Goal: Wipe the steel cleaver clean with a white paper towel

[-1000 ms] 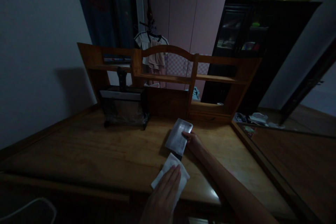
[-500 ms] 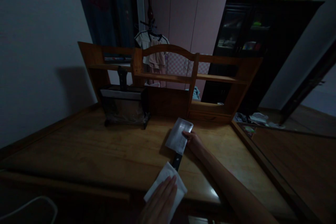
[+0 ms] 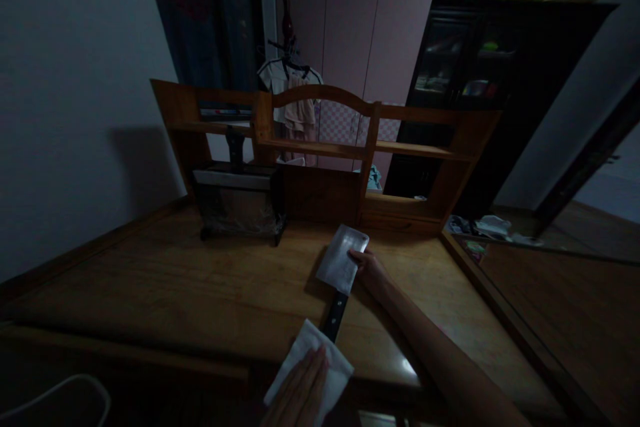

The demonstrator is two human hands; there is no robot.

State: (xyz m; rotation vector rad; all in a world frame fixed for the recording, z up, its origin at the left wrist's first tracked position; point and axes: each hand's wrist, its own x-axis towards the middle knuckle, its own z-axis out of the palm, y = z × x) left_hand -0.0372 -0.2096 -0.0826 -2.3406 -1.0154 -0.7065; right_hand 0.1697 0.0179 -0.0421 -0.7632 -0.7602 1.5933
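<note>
A cleaver [image 3: 343,257] with a broad metal blade and a black riveted handle [image 3: 335,315] is held above the wooden desk. My right hand [image 3: 369,268] pinches the blade at its right edge, thumb on the upper face; the fingers beneath are partly hidden. At the lower end of the handle, my left hand [image 3: 303,383] presses a white cloth [image 3: 336,370] around it, fingers together and stretched along the cloth. The cloth hides the handle's butt, and the left thumb is out of sight.
On the desk [image 3: 150,280] at the back left stands a knife block [image 3: 237,203] with another black handle [image 3: 235,147] sticking up. A wooden shelf unit [image 3: 320,147] runs along the desk's far edge. A wall [image 3: 90,113] borders the left side.
My left hand and the cloth have slid down and slightly left along the handle, baring more of it. My right hand and the blade have hardly moved.
</note>
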